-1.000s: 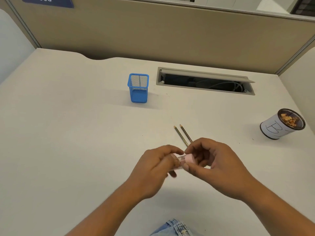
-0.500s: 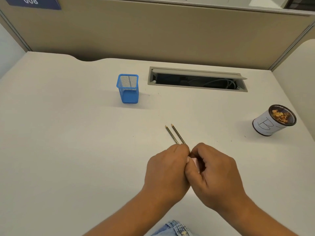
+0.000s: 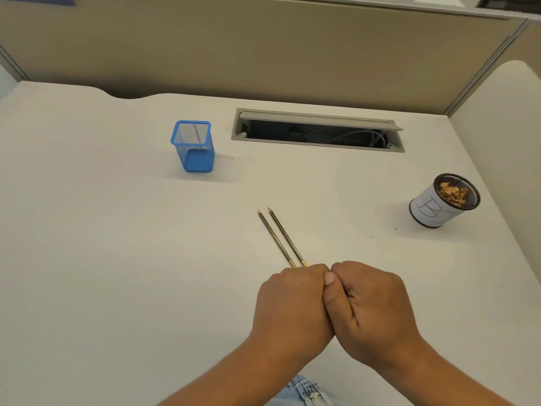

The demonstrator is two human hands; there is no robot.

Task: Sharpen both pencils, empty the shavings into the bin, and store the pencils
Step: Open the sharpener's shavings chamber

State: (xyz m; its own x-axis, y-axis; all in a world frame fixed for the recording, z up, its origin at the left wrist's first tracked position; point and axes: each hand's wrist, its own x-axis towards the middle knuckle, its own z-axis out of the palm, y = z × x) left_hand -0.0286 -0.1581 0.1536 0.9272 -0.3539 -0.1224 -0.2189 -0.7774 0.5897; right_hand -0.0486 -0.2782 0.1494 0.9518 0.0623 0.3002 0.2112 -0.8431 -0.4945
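My left hand (image 3: 292, 306) and right hand (image 3: 371, 309) are fisted together, contents hidden, pencils (image 3: 282, 238) lying sharpened just beyond, bin (image 3: 445, 200) already holding shavings, so I judge storing next: grab both, drop into blue holder (image 3: 193, 146).

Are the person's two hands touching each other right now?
Touching. The head view shows the left hand and the right hand closed into fists and pressed together, with no gap at the thumbs.
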